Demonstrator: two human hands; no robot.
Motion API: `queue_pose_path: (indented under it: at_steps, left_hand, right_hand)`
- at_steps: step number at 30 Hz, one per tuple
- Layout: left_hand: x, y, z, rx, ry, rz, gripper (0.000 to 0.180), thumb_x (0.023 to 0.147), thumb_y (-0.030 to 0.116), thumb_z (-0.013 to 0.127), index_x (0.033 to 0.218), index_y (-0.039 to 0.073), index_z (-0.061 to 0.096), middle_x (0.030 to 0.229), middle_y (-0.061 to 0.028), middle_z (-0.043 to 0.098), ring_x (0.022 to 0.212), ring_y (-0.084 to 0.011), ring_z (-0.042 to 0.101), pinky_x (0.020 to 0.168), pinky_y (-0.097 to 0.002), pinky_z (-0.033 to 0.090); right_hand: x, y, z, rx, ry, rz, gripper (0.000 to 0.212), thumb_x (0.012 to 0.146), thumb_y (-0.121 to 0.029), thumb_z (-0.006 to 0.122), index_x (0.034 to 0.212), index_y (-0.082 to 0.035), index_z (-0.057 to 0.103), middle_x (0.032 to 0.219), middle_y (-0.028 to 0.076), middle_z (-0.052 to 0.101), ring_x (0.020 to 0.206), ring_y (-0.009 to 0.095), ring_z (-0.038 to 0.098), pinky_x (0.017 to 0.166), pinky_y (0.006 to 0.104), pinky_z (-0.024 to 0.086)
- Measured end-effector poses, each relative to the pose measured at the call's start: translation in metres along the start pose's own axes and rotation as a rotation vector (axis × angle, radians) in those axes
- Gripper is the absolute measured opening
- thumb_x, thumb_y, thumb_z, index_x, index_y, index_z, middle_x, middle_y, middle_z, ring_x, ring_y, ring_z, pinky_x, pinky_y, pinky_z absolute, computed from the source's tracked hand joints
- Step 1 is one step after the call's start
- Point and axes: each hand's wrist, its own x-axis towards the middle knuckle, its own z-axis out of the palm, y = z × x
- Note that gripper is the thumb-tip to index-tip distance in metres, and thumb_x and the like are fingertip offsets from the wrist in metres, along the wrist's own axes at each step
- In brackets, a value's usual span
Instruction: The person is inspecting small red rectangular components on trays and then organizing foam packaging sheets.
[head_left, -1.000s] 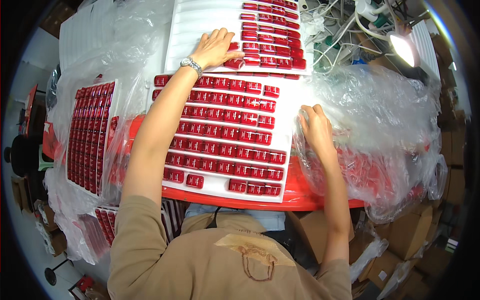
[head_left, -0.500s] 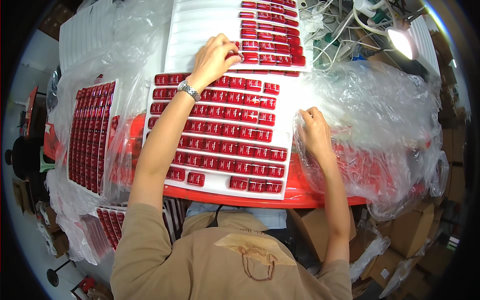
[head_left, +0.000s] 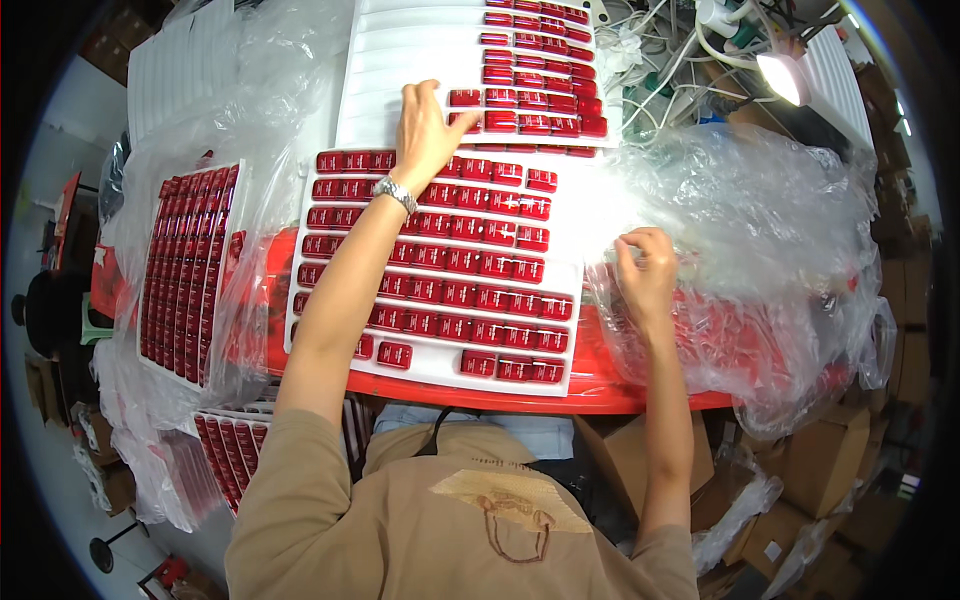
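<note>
My left hand (head_left: 428,132), a metal watch on its wrist, is over the near edge of the far white tray (head_left: 400,60). Its thumb and fingers are spread apart. The thumb tip touches or nearly touches a small glossy red block (head_left: 466,123) at the left end of the tray's nearest row. My right hand (head_left: 648,268) hovers right of the near white tray (head_left: 430,374), beside clear plastic sheeting (head_left: 760,230). Its fingers are curled and pinched together; whatever they may hold is too small to make out. Rows of similar red blocks (head_left: 460,260) fill most of the near tray.
Beneath the trays lies a red table surface (head_left: 480,398). Another filled tray (head_left: 190,275) stands at the left among plastic wrap. A lit lamp (head_left: 782,78) and tangled white cables (head_left: 670,90) are at the back right. Cardboard boxes (head_left: 650,455) sit below the table's right side.
My left hand has opened from a pinch at the far tray's nearest row, where a red block now shows by the thumb. My right hand has shifted slightly right and down.
</note>
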Motion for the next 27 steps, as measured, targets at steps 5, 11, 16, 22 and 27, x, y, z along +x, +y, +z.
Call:
queue_pose_path:
  at_steps: [5, 11, 16, 22, 27]
  left_hand:
    - [0.011, 0.01, -0.003, -0.176, -0.375, -0.184, 0.063, 0.087, 0.044, 0.056, 0.111, -0.013, 0.049, 0.11, -0.0261, 0.051, 0.098, -0.0328, 0.055, 0.085, -0.0418, 0.047]
    - [-0.087, 0.08, -0.047, -0.395, -0.299, 0.505, 0.013, 0.075, 0.013, 0.069, 0.081, 0.003, 0.064, 0.078, -0.0118, 0.059, 0.076, -0.0253, 0.058, 0.072, -0.036, 0.047]
    - [-0.162, 0.11, -0.051, -0.213, -0.564, 0.602, 0.032, 0.07, 0.025, 0.072, 0.092, 0.005, 0.061, 0.091, -0.0068, 0.054, 0.091, -0.0216, 0.048, 0.077, -0.0346, 0.039]
    - [-0.171, 0.107, -0.07, -0.881, -0.808, 0.28, 0.032, 0.081, 0.01, 0.065, 0.109, 0.001, 0.052, 0.096, -0.012, 0.055, 0.087, -0.0238, 0.055, 0.075, -0.034, 0.046]
    - [-0.193, 0.119, -0.091, -1.154, -0.969, -0.055, 0.038, 0.082, -0.001, 0.057, 0.115, 0.001, 0.039, 0.105, -0.0083, 0.046, 0.096, -0.0168, 0.05, 0.085, -0.0294, 0.042]
  right_hand:
    - [-0.002, -0.001, 0.004, -0.109, -0.134, -0.128, 0.018, 0.07, -0.005, 0.068, 0.087, 0.0, 0.063, 0.089, 0.014, 0.058, 0.085, 0.031, 0.055, 0.074, 0.0389, 0.045]
    - [0.0, -0.006, -0.002, 0.033, 0.104, 0.007, 0.018, 0.075, -0.003, 0.064, 0.093, 0.002, 0.063, 0.091, 0.014, 0.059, 0.087, 0.03, 0.056, 0.077, 0.0383, 0.046]
    - [-0.033, -0.028, -0.054, 0.622, 0.145, 0.272, 0.014, 0.083, -0.001, 0.059, 0.097, 0.001, 0.059, 0.08, 0.005, 0.06, 0.069, 0.011, 0.056, 0.061, 0.0236, 0.045]
    - [-0.087, -0.068, -0.064, 1.023, -0.203, 0.541, 0.011, 0.085, 0.0, 0.058, 0.096, -0.001, 0.056, 0.077, 0.002, 0.06, 0.067, 0.006, 0.055, 0.059, 0.0181, 0.044]
    - [-0.078, -0.071, -0.061, 0.802, -0.338, 0.453, 0.02, 0.081, -0.003, 0.064, 0.099, -0.001, 0.057, 0.066, -0.004, 0.05, 0.06, 0.004, 0.047, 0.054, 0.0193, 0.038]
